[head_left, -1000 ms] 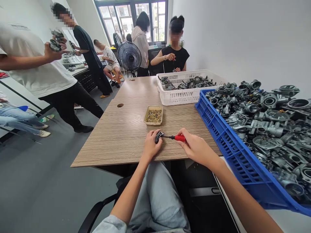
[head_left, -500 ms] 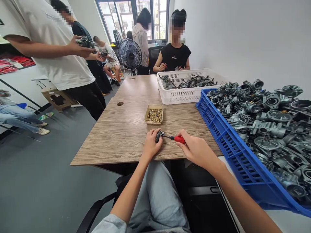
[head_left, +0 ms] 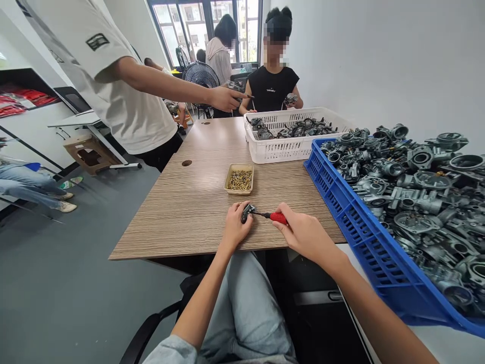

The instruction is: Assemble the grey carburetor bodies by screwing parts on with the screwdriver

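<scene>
Now, co-worker (head_left: 131, 114) on left has stretched arm (head_left: 170, 88) toward far end of table (head_left: 182, 217); our work seems undisturbed. At near side, our left hand (head_left: 235, 227) grips small metal part (head_left: 247, 213), our right hand (head_left: 301, 230) holds red-handled screwdriver (head_left: 278, 218) against it.

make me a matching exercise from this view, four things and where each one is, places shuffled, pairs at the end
1. red-handled screwdriver
2. small dark part
3. tan tray
4. blue crate

A. on the table, beyond both hands
B. at the picture's right, heaped full
C. in the right hand
D. in the left hand

Pairs: 1-C, 2-D, 3-A, 4-B
</scene>
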Tool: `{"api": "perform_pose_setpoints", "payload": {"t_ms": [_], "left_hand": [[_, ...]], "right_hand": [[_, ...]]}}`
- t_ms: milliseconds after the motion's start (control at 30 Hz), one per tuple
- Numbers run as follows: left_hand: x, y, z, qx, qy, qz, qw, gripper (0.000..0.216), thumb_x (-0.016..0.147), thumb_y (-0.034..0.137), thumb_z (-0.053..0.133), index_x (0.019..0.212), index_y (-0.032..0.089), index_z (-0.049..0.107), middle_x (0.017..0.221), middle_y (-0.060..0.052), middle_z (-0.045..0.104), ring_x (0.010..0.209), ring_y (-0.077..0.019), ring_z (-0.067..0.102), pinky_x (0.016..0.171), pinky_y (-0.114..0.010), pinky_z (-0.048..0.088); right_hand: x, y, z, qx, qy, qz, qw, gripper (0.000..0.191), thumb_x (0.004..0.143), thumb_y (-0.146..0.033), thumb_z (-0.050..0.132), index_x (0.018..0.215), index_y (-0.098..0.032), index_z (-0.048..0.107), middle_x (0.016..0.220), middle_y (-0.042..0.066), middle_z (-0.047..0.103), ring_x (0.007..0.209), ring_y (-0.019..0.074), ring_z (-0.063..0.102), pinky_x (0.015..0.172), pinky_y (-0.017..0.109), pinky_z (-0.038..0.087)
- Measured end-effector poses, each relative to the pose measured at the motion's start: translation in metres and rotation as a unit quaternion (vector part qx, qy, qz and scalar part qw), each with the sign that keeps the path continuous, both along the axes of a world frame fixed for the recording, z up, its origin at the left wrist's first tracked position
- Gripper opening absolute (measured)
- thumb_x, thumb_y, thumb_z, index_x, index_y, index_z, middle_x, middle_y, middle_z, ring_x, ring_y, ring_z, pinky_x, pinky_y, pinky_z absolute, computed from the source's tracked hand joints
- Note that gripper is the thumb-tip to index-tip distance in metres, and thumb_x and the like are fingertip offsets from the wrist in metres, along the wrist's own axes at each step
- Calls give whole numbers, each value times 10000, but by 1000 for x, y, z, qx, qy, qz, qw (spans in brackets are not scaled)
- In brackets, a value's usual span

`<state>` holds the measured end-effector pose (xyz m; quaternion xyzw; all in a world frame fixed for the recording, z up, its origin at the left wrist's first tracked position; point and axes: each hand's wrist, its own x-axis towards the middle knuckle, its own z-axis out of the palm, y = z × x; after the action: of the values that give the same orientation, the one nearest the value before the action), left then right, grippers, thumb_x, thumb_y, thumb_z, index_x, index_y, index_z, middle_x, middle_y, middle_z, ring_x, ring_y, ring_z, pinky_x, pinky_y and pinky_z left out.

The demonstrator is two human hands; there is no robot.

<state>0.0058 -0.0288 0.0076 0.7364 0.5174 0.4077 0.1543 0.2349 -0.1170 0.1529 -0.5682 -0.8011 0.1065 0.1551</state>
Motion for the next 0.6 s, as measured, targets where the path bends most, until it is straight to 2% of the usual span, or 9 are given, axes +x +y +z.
{"api": "perform_pose_setpoints", "payload": {"t_ms": [233, 600], "left_hand": [[0, -1, 1, 0, 4, -3, 1000, 469, 979, 246, 616, 1446, 260, 656, 1335, -117, 664, 1251, -297, 643, 1161, -498, 508], [-1, 1, 0, 4, 4, -3, 1000, 451, 989, 247, 602, 1437, 243, 657, 1317, -124, 669, 1252, -297, 639, 1160, -502, 501]], "right_hand": [[-1, 3, -4, 12, -42, -51, 998, 223, 1135, -465, 493, 1110, -247, 530, 772, 25, 741, 714, 264, 738, 605, 308, 235], [-2, 3, -2, -12, -38, -71, 997, 239, 1147, -478, 485, 1109, -242, 501, 829, 39, 763, 760, 266, 753, 616, 299, 224]]}}
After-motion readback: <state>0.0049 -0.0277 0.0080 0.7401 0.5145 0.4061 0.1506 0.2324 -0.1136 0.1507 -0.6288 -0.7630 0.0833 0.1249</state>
